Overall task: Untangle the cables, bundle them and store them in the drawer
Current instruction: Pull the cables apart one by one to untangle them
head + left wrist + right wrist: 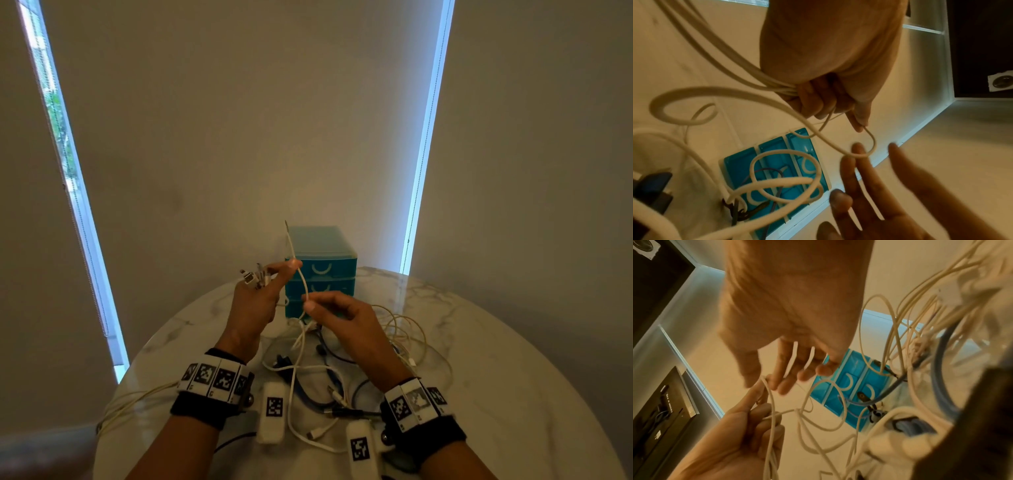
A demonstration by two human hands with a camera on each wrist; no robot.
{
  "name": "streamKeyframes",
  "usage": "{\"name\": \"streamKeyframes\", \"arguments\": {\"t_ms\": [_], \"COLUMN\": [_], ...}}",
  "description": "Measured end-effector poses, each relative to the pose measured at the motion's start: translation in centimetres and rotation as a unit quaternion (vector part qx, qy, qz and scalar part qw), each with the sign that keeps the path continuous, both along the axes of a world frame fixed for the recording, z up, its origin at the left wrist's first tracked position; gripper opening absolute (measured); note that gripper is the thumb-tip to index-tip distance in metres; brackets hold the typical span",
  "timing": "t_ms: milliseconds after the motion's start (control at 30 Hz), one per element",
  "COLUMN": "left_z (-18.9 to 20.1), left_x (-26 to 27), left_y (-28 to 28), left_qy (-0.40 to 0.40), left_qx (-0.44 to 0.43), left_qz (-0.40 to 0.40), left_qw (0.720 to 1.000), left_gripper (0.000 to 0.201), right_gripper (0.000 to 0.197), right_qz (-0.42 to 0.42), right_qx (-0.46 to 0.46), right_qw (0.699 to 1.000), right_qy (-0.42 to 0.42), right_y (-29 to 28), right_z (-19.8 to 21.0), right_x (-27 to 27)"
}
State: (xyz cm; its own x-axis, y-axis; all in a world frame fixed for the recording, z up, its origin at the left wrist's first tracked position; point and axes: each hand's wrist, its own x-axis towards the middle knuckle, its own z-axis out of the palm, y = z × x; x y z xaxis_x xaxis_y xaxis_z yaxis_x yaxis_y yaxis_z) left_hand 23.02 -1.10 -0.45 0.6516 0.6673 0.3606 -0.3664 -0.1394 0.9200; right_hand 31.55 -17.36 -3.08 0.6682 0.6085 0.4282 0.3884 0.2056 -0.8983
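Marble table (496, 359) under tangled cables (308, 387), teal drawer unit (322, 270) behind, left hand (255, 301) clutching cable ends (253, 277), right hand (342, 318) pinching a white cable (301, 274).

both hands (255, 301) (346, 322) raised, fingers curled, pinching.

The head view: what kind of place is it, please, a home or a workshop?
Most likely a room in a home. A round marble-look table stands against a plain wall, pale roller blinds cover the windows behind it, and a small teal drawer unit sits on the table beside loose charging cables.
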Motion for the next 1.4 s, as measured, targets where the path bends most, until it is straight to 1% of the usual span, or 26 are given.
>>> {"name": "streamKeyframes", "arguments": {"t_ms": [33,100,133,167,233,267,333,367,400,467,533,633,700,767,833,900,933,1000,1033,1100,1167,1233,1300,1333,1367,1400], "left_z": [0.0,0.1,0.0,-0.1,-0.2,-0.2,0.0,0.3,0.5,0.6,0.6,0.1,-0.2,-0.2,-0.1,0.1,0.2,0.4,0.5,0.5,0.5,0.4,0.2,0.2,0.1,0.0], "left_x": [0.0,0.1,0.1,0.1,-0.1,-0.3,-0.5,-0.6,-0.8,-0.8,-0.8,-0.5,-0.4,-0.3,-0.2,-0.1,-0.2,-0.2,-0.3,-0.3,-0.3,-0.2,0.0,0.1,0.1,0.2], "left_y": [-0.2,-0.3,-0.2,0.0,0.1,0.0,-0.5,-1.1,-1.5,-1.9,-1.9,-1.0,-0.4,0.3,0.7,1.0,1.3,1.8,1.9,1.8,1.6,1.5,1.4,1.4,1.3,1.2], "left_qy": [0.001,0.004,0.009,0.017,0.052,0.083,0.144,0.162,0.178,0.200,0.197,0.144,0.092,0.064,0.045,0.014,-0.004,-0.036,-0.044,-0.054,-0.053,-0.048,-0.034,-0.023,-0.009,0.006], "left_qx": [0.008,0.019,0.021,0.024,0.058,0.088,0.145,0.161,0.171,0.192,0.191,0.159,0.110,0.055,0.007,-0.045,-0.072,-0.117,-0.131,-0.142,-0.152,-0.156,-0.146,-0.135,-0.122,-0.108], "left_qz": [0.001,0.002,-0.001,-0.006,-0.022,-0.033,-0.066,-0.086,-0.101,-0.118,-0.122,-0.124,-0.136,-0.124,-0.114,-0.108,-0.102,-0.097,-0.101,-0.115,-0.121,-0.124,-0.127,-0.129,-0.128,-0.126], "left_qw": [1.000,1.000,1.000,1.000,0.997,0.992,0.977,0.970,0.964,0.954,0.954,0.969,0.980,0.989,0.992,0.993,0.992,0.988,0.985,0.982,0.979,0.979,0.980,0.982,0.984,0.986], "left_gripper": [0.025,0.023,0.023,0.026,0.035,0.041,0.046,0.044,0.041,0.038,0.037,0.040,0.045,0.050,0.045,0.037,0.035,0.033,0.033,0.032,0.032,0.030,0.031,0.033,0.035,0.038], "right_gripper": [0.023,0.021,0.017,0.013,0.012,0.015,0.022,0.024,0.026,0.026,0.028,0.034,0.038,0.038,0.035,0.026,0.023,0.023,0.026,0.032,0.033,0.025,0.014,0.012,0.013,0.014], "right_qz": [0.035,0.047,0.039,0.025,-0.023,-0.049,-0.066,-0.061,-0.060,-0.063,-0.051,0.017,0.085,0.118,0.086,0.012,-0.027,-0.097,-0.108,-0.076,-0.045,-0.045,-0.063,-0.077,-0.092,-0.103], "right_qx": [-0.033,-0.091,-0.089,-0.066,0.022,0.076,0.176,0.216,0.243,0.268,0.271,0.229,0.147,0.040,-0.018,-0.044,-0.057,-0.067,-0.055,-0.029,-0.050,-0.077,-0.068,-0.041,0.007,0.070], "right_qw": [0.999,0.993,0.992,0.994,0.999,0.995,0.971,0.954,0.938,0.917,0.912,0.927,0.949,0.973,0.988,0.997,0.997,0.993,0.992,0.991,0.986,0.982,0.985,0.990,0.994,0.992], "right_qy": [-0.005,-0.067,-0.087,-0.081,-0.007,0.045,0.149,0.199,0.240,0.289,0.305,0.297,0.264,0.195,0.124,0.069,0.040,-0.014,-0.040,-0.102,-0.153,-0.168,-0.143,-0.108,-0.051,0.018], "right_y": [-0.3,-0.2,-0.1,0.0,-0.1,-0.4,-1.4,-2.0,-2.5,-3.2,-3.2,-2.3,-1.3,-0.1,0.3,-0.2,-0.5,-1.0,-1.1,-0.9,-0.3,0.0,0.0,-0.2,-0.5,-1.0], "right_z": [0.1,-0.2,-0.4,-0.3,0.2,0.5,1.1,1.3,1.4,1.3,1.1,0.9,0.6,0.2,-0.2,-0.5,-0.8,-1.0,-1.0,-0.6,-0.5,-0.7,-0.7,-0.4,0.0,0.5], "right_x": [-0.3,-1.0,-1.1,-1.2,-0.6,0.0,1.2,1.7,2.1,2.6,2.7,1.9,0.7,-0.4,-0.3,0.9,1.6,2.2,2.1,1.3,0.5,0.2,0.0,0.1,0.3,0.7]}}
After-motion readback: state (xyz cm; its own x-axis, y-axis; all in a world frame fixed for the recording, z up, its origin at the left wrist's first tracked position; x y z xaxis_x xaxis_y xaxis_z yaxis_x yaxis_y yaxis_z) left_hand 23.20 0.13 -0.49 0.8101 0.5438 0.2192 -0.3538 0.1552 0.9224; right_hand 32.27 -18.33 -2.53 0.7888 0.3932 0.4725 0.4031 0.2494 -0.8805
